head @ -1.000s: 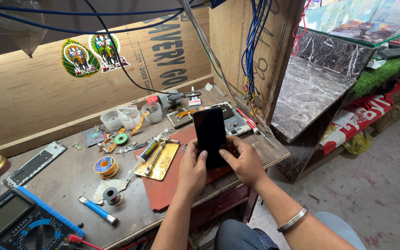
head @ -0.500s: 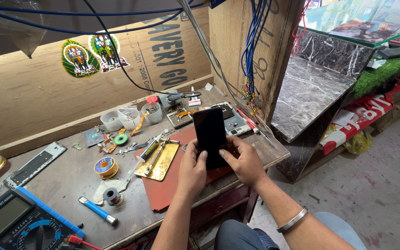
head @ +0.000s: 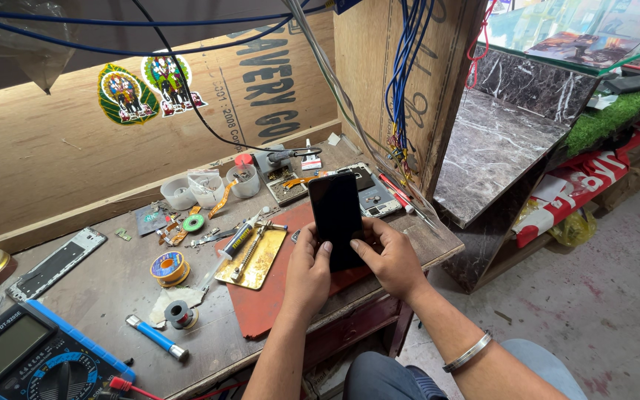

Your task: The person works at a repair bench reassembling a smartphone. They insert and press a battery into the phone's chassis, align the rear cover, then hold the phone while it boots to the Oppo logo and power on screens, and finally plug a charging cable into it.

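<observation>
A black smartphone (head: 336, 213) with a dark screen is held upright over a red work mat (head: 272, 300) on the wooden bench (head: 112, 285). My left hand (head: 307, 274) grips its lower left edge, thumb on the glass. My right hand (head: 388, 255) grips the lower right edge, with a metal bracelet on that wrist. Just left of the phone lies a gold metal plate (head: 255, 259) with a syringe tube and tweezers on it.
A blue multimeter (head: 35, 359) sits at the front left. Solder spools (head: 168, 267), a blue-handled tool (head: 155, 337), a phone frame (head: 55, 263), small plastic cups (head: 205, 189) and an opened phone (head: 375, 196) crowd the bench. Blue cables hang overhead. A marble counter (head: 494, 148) stands to the right.
</observation>
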{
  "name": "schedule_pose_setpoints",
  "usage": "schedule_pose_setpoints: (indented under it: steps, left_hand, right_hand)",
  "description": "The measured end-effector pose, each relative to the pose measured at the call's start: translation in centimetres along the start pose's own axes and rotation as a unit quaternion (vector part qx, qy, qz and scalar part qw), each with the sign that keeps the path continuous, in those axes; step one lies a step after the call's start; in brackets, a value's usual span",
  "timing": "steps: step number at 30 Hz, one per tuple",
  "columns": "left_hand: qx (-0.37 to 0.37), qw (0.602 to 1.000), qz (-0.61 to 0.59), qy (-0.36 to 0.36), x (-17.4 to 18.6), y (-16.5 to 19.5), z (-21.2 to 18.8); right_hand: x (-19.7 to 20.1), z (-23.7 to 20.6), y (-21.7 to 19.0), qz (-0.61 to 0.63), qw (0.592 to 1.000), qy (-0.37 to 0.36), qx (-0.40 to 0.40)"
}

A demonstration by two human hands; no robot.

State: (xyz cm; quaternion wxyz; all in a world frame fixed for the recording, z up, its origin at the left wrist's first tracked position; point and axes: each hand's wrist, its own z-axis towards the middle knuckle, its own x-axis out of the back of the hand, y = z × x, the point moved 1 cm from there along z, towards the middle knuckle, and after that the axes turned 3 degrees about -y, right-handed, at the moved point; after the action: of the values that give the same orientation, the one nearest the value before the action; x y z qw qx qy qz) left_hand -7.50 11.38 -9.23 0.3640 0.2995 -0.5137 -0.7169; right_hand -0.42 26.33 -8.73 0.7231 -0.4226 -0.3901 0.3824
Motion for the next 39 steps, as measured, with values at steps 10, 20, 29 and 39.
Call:
schedule_pose_setpoints:
  steps: [10, 20, 29, 39]
  left_hand:
    - [0.009, 1.000, 0.008, 0.001, -0.06, 0.25, -0.04]
    - [0.015, 1.000, 0.022, 0.007, -0.04, 0.44, -0.16]
    - [0.010, 1.000, 0.010, 0.003, -0.02, 0.21, -0.09]
    - [0.002, 1.000, 0.015, 0.002, -0.08, 0.13, 0.00]
  right_hand:
    - [0.03, 0.02, -0.13, 0.000, 1.000, 0.001, -0.002]
    - [0.04, 0.00, -0.21, -0.015, 1.000, 0.000, -0.004]
    - [0.01, -0.02, -0.03, -0.007, 1.000, 0.001, -0.008]
    - [0.10, -0.04, -0.06, -0.006, 1.000, 0.001, -0.001]
